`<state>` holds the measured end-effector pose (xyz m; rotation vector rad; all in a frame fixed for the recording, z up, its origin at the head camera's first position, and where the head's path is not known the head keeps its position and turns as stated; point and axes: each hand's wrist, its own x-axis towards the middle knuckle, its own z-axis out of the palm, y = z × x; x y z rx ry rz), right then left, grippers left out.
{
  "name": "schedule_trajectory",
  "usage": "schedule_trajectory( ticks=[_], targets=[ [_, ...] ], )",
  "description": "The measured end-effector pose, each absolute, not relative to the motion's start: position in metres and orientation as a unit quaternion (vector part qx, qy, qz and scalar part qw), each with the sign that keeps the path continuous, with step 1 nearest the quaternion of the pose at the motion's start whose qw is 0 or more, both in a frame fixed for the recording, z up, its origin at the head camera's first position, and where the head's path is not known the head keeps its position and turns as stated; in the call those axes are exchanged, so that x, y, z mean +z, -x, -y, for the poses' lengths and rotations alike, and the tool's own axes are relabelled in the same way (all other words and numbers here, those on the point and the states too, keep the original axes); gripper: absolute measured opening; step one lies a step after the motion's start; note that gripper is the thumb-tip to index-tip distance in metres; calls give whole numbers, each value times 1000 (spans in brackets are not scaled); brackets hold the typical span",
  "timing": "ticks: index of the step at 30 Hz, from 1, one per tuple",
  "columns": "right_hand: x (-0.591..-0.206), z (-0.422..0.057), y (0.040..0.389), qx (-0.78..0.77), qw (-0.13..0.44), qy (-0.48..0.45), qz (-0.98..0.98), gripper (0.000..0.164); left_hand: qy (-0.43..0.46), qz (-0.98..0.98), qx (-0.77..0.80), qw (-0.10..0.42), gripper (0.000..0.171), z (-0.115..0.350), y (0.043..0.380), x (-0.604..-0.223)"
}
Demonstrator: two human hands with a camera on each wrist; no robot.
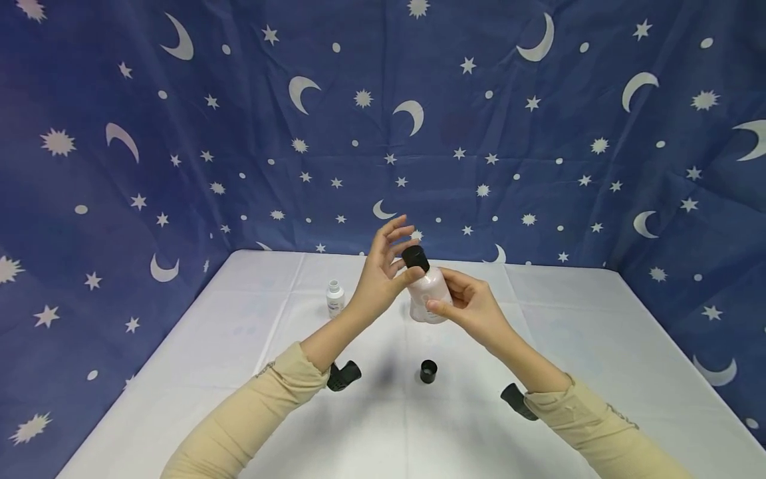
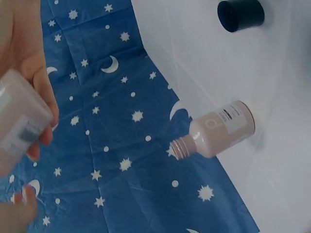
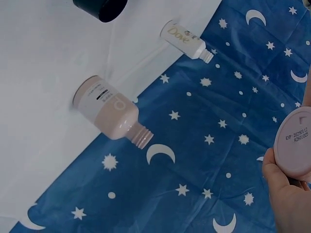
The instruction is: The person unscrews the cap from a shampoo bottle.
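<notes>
Raised over the far part of the table, a pale pink bottle (image 1: 431,286) with a black cap (image 1: 415,257) leans to the left. Its body is gripped by the right hand (image 1: 475,303), thumb across the front. My left hand (image 1: 383,266) pinches the cap between thumb and forefinger, its other fingers spread upward. The bottle's round, printed base (image 3: 295,141) faces the right wrist view. A second pink bottle (image 2: 221,130), with a bare threaded neck, stands on the table. In the head view the held bottle largely covers it.
A small white Dove bottle (image 1: 335,298), uncapped, stands to the left on the white-covered table (image 1: 239,319). Nearer the front lies a loose black cap (image 1: 428,371). Black wrist devices (image 1: 344,376) hang under both forearms. A blue star-patterned curtain (image 1: 383,133) borders the table.
</notes>
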<state>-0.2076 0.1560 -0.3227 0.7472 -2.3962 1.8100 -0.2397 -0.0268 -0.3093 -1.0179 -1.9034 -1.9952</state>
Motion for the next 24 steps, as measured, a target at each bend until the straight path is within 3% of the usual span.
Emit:
schedule_trajectory(
  ticks=[10,17,24],
  targets=[
    [-324,-159,207,588,25,-241,772,55,399,636,-660,-26,94,50,247,-307],
    [-323,-159,207,591,21,-245,769,55,436,641,-631,-31,75,50,246,-305],
    [-323,-156,204,595,14,-240,767,56,400,634,-661,-16,65,47,243,-306]
  ],
)
